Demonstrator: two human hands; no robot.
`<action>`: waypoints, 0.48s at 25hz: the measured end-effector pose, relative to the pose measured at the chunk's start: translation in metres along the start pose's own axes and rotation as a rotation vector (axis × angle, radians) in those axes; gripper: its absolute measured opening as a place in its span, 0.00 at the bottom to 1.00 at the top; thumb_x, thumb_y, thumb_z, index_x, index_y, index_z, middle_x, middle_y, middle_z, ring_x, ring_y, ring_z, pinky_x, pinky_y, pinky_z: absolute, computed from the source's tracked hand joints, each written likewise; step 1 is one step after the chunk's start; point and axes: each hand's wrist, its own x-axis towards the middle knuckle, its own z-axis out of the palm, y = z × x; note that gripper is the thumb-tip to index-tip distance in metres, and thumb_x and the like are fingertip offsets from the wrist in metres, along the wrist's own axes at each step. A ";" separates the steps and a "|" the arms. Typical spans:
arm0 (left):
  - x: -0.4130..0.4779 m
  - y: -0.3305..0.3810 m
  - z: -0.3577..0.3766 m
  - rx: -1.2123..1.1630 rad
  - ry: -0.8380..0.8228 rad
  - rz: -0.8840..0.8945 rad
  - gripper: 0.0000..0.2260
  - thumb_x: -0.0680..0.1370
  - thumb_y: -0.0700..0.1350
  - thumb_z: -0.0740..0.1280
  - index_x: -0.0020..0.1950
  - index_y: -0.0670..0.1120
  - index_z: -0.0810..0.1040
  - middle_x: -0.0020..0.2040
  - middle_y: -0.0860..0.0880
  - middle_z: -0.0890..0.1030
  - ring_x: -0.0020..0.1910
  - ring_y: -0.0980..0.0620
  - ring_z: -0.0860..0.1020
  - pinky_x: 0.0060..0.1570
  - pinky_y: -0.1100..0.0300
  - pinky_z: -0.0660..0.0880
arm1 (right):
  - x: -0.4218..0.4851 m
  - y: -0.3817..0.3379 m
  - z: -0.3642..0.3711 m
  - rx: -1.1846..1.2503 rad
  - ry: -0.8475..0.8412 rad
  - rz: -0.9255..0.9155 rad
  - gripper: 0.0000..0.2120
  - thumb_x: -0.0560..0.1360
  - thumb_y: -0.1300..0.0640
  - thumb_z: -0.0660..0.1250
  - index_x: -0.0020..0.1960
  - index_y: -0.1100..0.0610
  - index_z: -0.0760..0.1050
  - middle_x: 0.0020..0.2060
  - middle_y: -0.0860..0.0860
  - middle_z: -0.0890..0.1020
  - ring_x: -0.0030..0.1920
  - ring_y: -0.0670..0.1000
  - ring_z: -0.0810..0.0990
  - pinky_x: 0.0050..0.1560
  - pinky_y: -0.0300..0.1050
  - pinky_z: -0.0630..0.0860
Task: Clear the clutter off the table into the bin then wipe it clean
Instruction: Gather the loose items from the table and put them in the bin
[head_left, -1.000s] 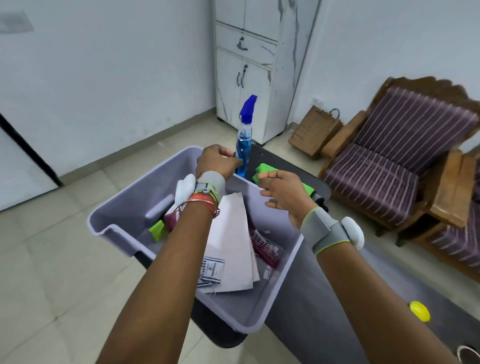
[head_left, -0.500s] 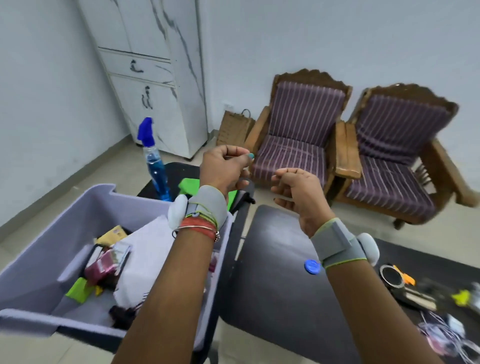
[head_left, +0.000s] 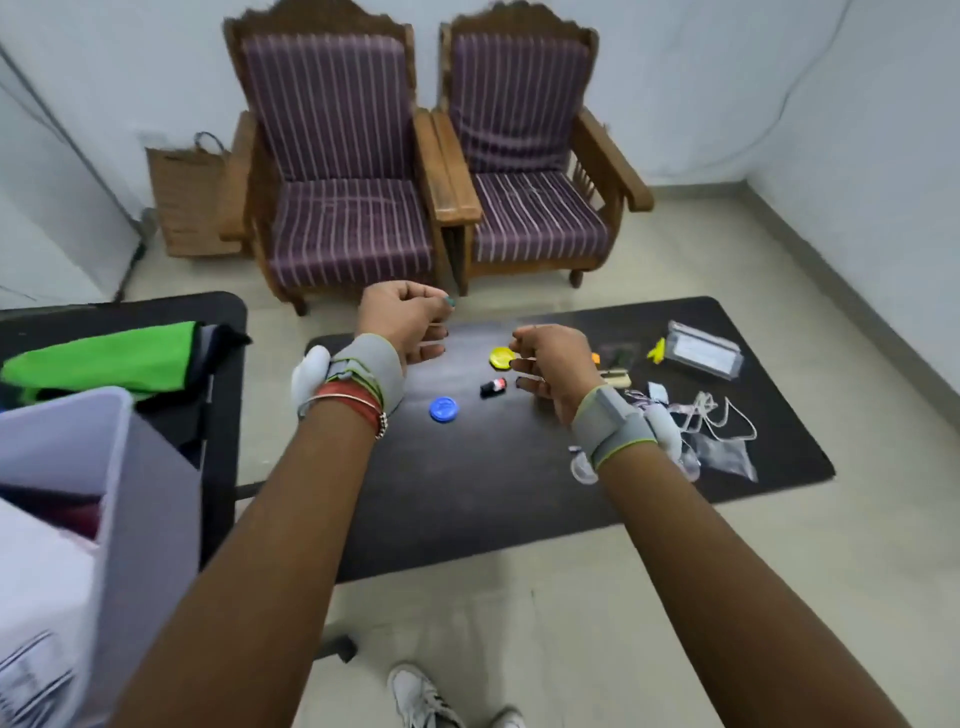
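The black table (head_left: 467, 493) carries clutter: a blue cap (head_left: 442, 409), a yellow cap (head_left: 502, 358), a small black and red piece (head_left: 492, 387), a clear plastic case (head_left: 702, 354), thin cords and plastic bags (head_left: 719, 431) at the right. My left hand (head_left: 405, 325) hovers over the table's far left edge with fingers curled and nothing visible in it. My right hand (head_left: 553, 361) hangs loosely curled above the yellow cap, also holding nothing. The grey bin (head_left: 119, 467) with papers inside sits at the lower left. A green cloth (head_left: 104, 364) lies behind it.
Two wooden armchairs (head_left: 415, 171) with purple striped cushions stand behind the table. A brown woven bag (head_left: 182, 202) leans by the wall at the left. A second black surface (head_left: 223, 322) holds the bin and cloth. My shoe (head_left: 421, 696) shows on the tiled floor.
The view has swung right from the bin to the cluttered table. Both hands have come away from the bin and now hover over the table, still curled.
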 end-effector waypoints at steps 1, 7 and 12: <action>0.001 -0.009 0.019 0.030 -0.038 -0.021 0.08 0.76 0.37 0.67 0.39 0.47 0.77 0.36 0.48 0.78 0.31 0.53 0.75 0.26 0.64 0.75 | 0.006 0.012 -0.020 0.005 0.036 0.040 0.05 0.77 0.60 0.63 0.42 0.54 0.75 0.36 0.50 0.77 0.34 0.48 0.75 0.32 0.38 0.71; 0.022 -0.057 0.101 0.109 -0.149 -0.099 0.07 0.74 0.36 0.68 0.39 0.47 0.76 0.36 0.48 0.79 0.31 0.53 0.75 0.24 0.64 0.75 | 0.050 0.065 -0.112 -0.008 0.220 0.120 0.09 0.75 0.62 0.63 0.37 0.54 0.73 0.32 0.49 0.75 0.30 0.47 0.72 0.33 0.39 0.68; 0.069 -0.098 0.178 0.230 -0.229 -0.152 0.08 0.73 0.38 0.69 0.38 0.48 0.76 0.41 0.46 0.80 0.34 0.52 0.76 0.37 0.56 0.79 | 0.101 0.107 -0.176 -0.035 0.401 0.179 0.11 0.69 0.65 0.62 0.28 0.57 0.71 0.28 0.52 0.71 0.31 0.52 0.68 0.35 0.44 0.67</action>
